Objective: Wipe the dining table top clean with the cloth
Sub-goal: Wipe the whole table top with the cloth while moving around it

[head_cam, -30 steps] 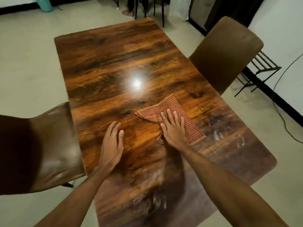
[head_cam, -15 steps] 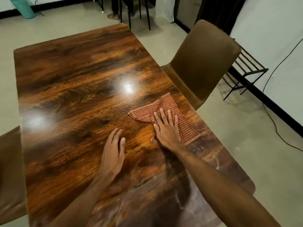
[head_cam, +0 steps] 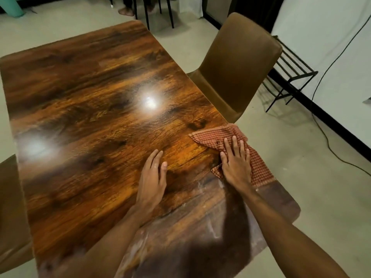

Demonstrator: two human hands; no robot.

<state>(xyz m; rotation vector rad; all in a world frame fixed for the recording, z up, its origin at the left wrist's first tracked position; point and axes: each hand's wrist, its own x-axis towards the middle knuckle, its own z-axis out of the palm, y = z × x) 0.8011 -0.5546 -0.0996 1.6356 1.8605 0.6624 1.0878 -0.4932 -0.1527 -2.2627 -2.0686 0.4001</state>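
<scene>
While the right hand is pressed flat on the cloth, fingers spread and nothing gripped, the cloth's long axis is seen running from beyond the fingertips back toward the wrist, along the counter's right edge, which it overhangs slightly. The left hand is laid flat on bare wood, fingers released. Glossy dark woodgrain is lit by two glares; pale floor and a brown chair are seen. Red-brown checks and rumpled folds mark the cloth.
</scene>
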